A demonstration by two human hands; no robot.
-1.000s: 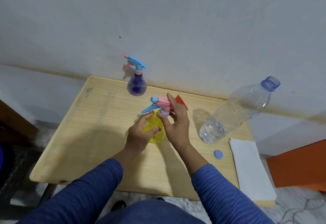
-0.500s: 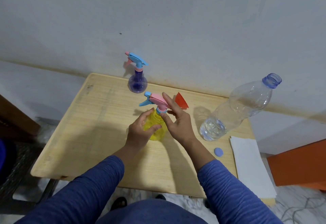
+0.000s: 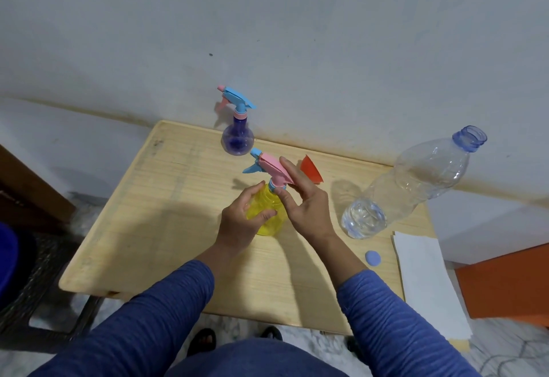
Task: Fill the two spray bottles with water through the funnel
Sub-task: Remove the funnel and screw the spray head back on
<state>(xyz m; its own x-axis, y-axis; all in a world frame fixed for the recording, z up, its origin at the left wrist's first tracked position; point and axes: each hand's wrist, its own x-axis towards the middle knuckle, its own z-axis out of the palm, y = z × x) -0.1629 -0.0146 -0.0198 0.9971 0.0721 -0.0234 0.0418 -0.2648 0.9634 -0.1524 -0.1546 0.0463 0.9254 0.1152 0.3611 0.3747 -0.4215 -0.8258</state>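
Observation:
A yellow spray bottle (image 3: 269,213) with a pink and blue spray head (image 3: 271,168) stands mid-table. My left hand (image 3: 242,225) grips its round body. My right hand (image 3: 306,201) pinches the collar at its neck, fingers lying along the pink head. A purple spray bottle (image 3: 237,136) with a blue and pink head stands at the table's back edge, near the wall. A red funnel (image 3: 311,168) lies on its side just behind my right hand. An uncapped clear water bottle (image 3: 416,186), with a little water at the bottom, stands to the right.
The wooden table (image 3: 166,213) stands against a white wall. A blue bottle cap (image 3: 372,258) lies near the water bottle's base. White paper sheets (image 3: 424,281) lie over the table's right edge. An orange object (image 3: 505,284) stands at the right, dark furniture at the left.
The spray head has turned, its nozzle now pointing further back and left. My right hand has shifted its hold at the neck. The left hand keeps holding the yellow body.

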